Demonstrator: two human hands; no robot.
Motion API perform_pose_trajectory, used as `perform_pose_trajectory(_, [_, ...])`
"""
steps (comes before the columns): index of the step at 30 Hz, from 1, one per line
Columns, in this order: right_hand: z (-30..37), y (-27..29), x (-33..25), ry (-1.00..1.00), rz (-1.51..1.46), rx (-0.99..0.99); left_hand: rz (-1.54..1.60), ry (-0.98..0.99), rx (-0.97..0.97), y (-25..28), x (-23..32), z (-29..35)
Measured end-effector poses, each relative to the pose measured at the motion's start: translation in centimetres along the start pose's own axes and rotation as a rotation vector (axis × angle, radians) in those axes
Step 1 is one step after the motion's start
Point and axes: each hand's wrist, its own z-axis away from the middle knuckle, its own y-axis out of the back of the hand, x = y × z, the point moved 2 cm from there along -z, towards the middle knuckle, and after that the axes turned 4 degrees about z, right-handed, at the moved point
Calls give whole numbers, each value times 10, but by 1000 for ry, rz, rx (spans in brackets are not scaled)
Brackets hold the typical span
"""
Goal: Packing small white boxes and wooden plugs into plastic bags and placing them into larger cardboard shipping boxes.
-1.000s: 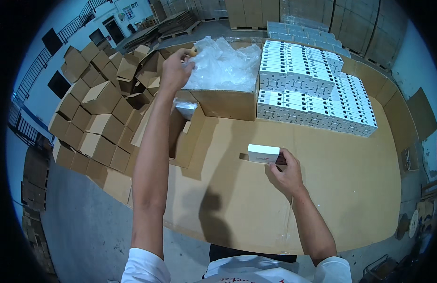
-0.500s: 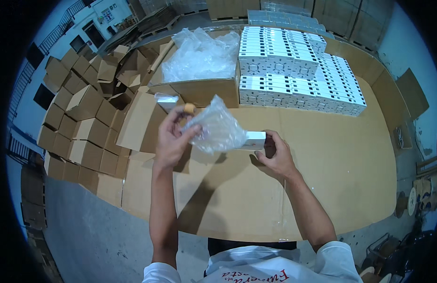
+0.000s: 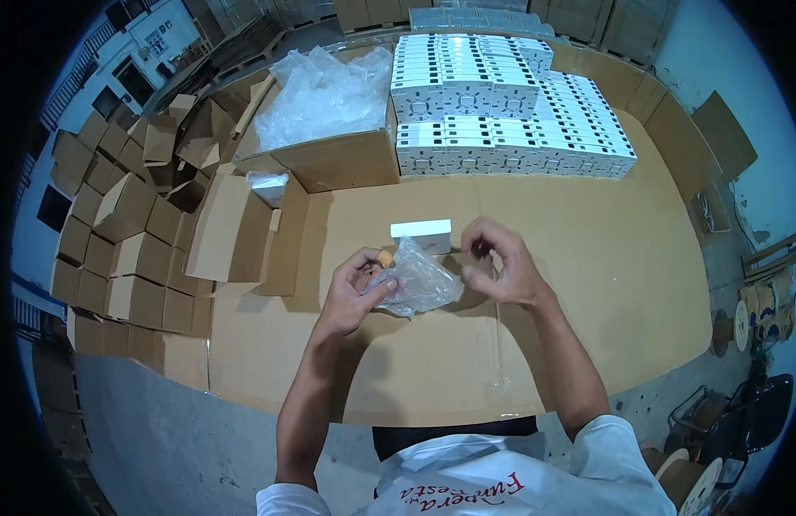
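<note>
My left hand (image 3: 353, 288) grips a clear plastic bag (image 3: 417, 278) just above the cardboard-covered table (image 3: 587, 284). My right hand (image 3: 498, 261) is at the bag's right edge, fingers curled, touching or pinching the plastic. A small white box (image 3: 421, 231) lies on the table just behind the bag, free of both hands. Further back stands an open carton (image 3: 329, 159) filled with more clear plastic bags (image 3: 325, 95).
A large stack of small white boxes (image 3: 510, 107) fills the back right of the table. Several empty folded cardboard boxes (image 3: 122, 215) are piled at the left. An open brown carton (image 3: 243, 228) lies near my left hand. Wire spools (image 3: 755, 314) sit on the floor at right.
My left hand pulled a bag from the far carton and brought it down to the table. My right hand let go of the small white box, which now lies behind the bag.
</note>
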Motion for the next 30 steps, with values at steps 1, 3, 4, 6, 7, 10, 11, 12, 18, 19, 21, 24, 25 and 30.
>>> perform_pose_trajectory(1, [0,-2,-7,1,1,0,-14,3,-3,-2,0,0])
perform_pose_trajectory(3, [1,-11,-21,-144,-7,-37,-27,3,3,1,-6,3])
perform_pose_trajectory(4, [2,-13,-21,-142,-9,-39,-38,5,6,2,-9,4])
perform_pose_trajectory(6, [4,-14,-20,-157,-9,-66,-27,-7,14,1,-13,3])
perform_pose_trajectory(7, [4,-15,-19,-155,-9,-67,-15,-18,22,0,-13,3])
perform_pose_trajectory(10, [5,-17,-16,-134,-8,-70,17,-31,53,-4,-12,2])
perform_pose_trajectory(11, [5,-17,-15,-117,6,-77,16,-31,54,-3,-13,3])
perform_pose_trajectory(12, [5,-18,-15,-99,19,-84,36,-26,48,-1,-14,4])
perform_pose_trajectory(18, [2,-16,-7,-56,-10,38,51,36,-3,-5,-9,2])
perform_pose_trajectory(19, [2,-16,-5,-58,-9,37,73,72,-31,-7,-9,3])
perform_pose_trajectory(21, [1,-17,-4,-60,-130,79,96,96,-67,-2,-10,7])
perform_pose_trajectory(24, [1,-23,2,-74,-254,36,44,204,-180,8,5,12])
perform_pose_trajectory(25, [2,-21,1,-77,-251,37,-31,287,-257,12,14,15])
perform_pose_trajectory(30, [2,-30,1,-101,-211,-152,-304,98,-120,45,28,30])
